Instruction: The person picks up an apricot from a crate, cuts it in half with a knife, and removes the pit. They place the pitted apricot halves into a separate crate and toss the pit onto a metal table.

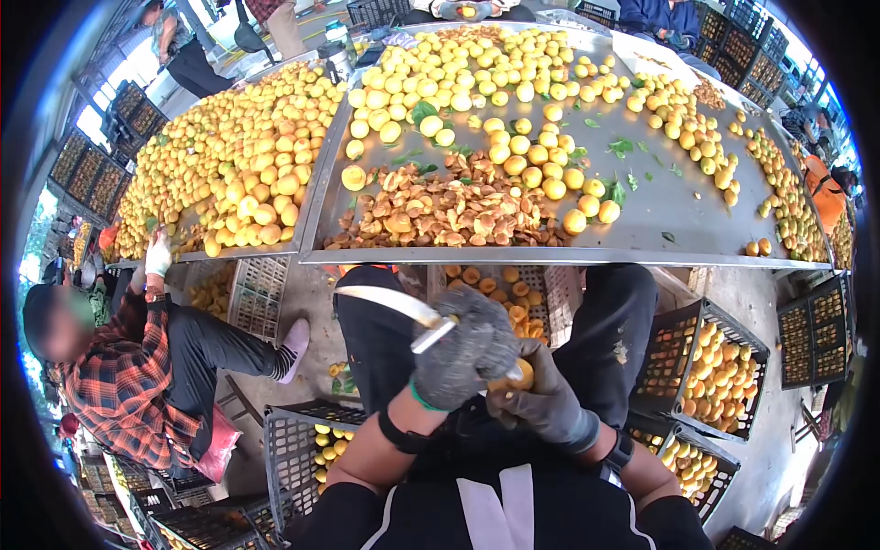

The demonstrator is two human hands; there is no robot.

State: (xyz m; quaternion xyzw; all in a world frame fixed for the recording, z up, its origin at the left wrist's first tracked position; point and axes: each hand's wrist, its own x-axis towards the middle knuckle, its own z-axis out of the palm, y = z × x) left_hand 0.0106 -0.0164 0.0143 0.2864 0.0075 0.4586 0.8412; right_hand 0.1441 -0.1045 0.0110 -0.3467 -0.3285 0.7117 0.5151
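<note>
White straps (500, 518) lie closest, over a dark top (426, 522); past them, two gloved hands meet above the lap. The left hand (463, 353) has its fingers curled round a tool (434, 335), from which a pale, curved strip (385, 301) sweeps out leftward; blade or peel, I cannot tell. The right hand (550, 408) cups a fruit (515, 376), fingers bent about it — their tips are partly hidden, so how hard they press cannot be told. That fruit sits between the gloves, short of the table (651, 220).

A slip seems the likeliest mishap: should the fruit turn in a loose grip, the tool, if sharp, could skid into the right glove. Dropped, the fruit would probably land in the lap or between the knees, bruised. Scraps (458, 206) heaped near the table's front edge — a knock there could spill some.
</note>
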